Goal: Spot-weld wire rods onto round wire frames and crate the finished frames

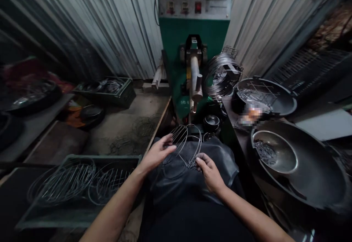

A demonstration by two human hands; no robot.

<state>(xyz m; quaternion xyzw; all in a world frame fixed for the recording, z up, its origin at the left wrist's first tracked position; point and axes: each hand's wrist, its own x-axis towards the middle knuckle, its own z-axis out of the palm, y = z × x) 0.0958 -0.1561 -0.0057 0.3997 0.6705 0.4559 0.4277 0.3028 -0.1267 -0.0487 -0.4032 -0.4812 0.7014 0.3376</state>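
Observation:
My left hand (158, 153) is at the left side of a round wire rack (180, 135), its thumb apart from the fingers. The fingertips are at the rack's edge; I cannot tell if they touch it. Thin wire rings (200, 138) show beside the rack, over the dark apron (189, 194) on my lap. My right hand (209, 170) has thumb and forefinger pinched together, next to a small heap of short metal pieces (191, 164) on the apron. What lies between those fingertips is too small to make out.
A green machine (176, 33) with a lit red lamp and a protruding metal arm (195, 73) stands ahead. At left, a green tray (104, 156) holds round wire racks. On the right are a wire coil (220, 75) and a wide pan (316, 176) with a metal bowl (286, 154) inside.

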